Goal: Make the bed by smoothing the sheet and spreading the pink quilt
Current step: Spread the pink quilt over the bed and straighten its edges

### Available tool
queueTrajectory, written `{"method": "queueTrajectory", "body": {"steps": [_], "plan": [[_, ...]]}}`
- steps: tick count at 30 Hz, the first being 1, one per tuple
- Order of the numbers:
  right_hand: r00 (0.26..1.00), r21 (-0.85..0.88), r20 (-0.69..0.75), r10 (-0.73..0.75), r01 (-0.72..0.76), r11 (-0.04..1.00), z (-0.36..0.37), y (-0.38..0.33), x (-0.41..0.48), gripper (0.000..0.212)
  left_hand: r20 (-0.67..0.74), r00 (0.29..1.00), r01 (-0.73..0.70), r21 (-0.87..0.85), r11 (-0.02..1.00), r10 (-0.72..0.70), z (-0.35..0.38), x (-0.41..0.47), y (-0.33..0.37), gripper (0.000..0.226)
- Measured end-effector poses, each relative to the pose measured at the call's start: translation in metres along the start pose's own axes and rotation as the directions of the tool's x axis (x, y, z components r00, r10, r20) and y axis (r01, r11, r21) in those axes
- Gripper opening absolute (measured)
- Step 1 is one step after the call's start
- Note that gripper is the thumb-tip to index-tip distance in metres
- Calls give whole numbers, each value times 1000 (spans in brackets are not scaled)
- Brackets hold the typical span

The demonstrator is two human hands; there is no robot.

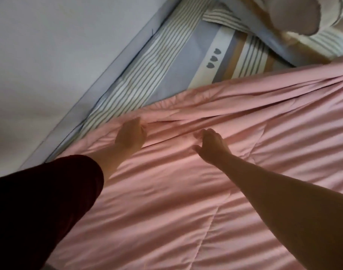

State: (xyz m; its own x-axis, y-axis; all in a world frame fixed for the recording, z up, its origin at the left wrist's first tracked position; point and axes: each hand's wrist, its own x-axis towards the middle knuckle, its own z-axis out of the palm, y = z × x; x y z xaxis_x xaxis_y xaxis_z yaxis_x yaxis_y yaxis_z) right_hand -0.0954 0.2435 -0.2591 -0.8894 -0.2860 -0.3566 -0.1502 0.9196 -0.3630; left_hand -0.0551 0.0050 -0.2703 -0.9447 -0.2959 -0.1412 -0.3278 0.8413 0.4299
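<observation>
1. Nearest the viewer, a dark red sleeve (46,203) covers the left arm at near left. A bare forearm (283,193) reaches in from near right.
2. Under both arms lies the pink quilt (186,211). It covers the near and right parts of the bed, with soft ripples and stitched seams.
3. Further out, the two hands rest on the quilt close to its far edge. They are near each other but not touching.
4. The left hand (130,136) has its fingers curled into a long fold of the quilt and seems to grip it.
5. The right hand (212,142) sits on the same run of folds with fingers bent down and thumb spread. The blur hides whether it pinches the cloth or only presses on it.
6. Beyond the quilt's edge, the striped sheet (178,61) is still bare, with three small hearts (213,59) printed on a pale band.
7. At far right sits a striped pillow (326,41). At far left a pale flat surface (40,55) runs along the bed.
8. Judged from this, the step in hand is spreading the quilt. The next move likely calls for a firm hold with both hands, then drawing the bunched edge out toward the far side so the folds flatten.
</observation>
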Motion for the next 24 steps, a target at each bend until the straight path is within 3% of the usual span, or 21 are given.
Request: {"method": "queueTrajectory", "body": {"steps": [2, 4, 5, 7, 10, 12, 15, 18, 21, 24], "plan": [[995, 15, -94, 21, -19, 1000, -15, -11, 33, 34, -38, 995, 89, -131, 987, -95, -8, 27, 7, 17], [980, 86, -186, 64, -49, 995, -31, -26, 68, 29, 44, 978, 206, -411, 888, -206, -11, 57, 19, 12], [973, 135, -212, 95, -67, 989, -36, -33, 85, 27, 133, 956, 288, -574, 766, -260, -12, 71, 25, 17], [964, 234, -207, 167, -117, 965, -41, -49, 121, 22, 352, 887, 454, -785, 421, -301, -7, 94, 32, 22], [954, 394, -103, 281, -220, 892, -39, -54, 168, 28, 626, 737, 641, -767, -31, -255, 9, 110, 35, 15], [924, 509, 51, 379, -351, 786, -34, -55, 191, 35, 716, 656, 694, -696, -181, -239, 21, 118, 28, 22], [842, 527, 263, 472, -534, 660, -28, -59, 205, 46, 761, 587, 737, -643, -207, -274, 35, 130, 17, 53], [793, 481, 397, 462, -608, 632, -25, -53, 211, 38, 794, 553, 756, -605, -248, -252, 36, 132, 16, 39], [829, 520, 361, 428, -560, 645, -22, -57, 215, 40, 772, 585, 714, -636, -293, -250, 35, 128, 13, 34], [876, 653, 266, 402, -471, 593, -21, -69, 219, 33, 687, 692, 636, -725, -264, -222, 35, 122, 9, 36]]}}
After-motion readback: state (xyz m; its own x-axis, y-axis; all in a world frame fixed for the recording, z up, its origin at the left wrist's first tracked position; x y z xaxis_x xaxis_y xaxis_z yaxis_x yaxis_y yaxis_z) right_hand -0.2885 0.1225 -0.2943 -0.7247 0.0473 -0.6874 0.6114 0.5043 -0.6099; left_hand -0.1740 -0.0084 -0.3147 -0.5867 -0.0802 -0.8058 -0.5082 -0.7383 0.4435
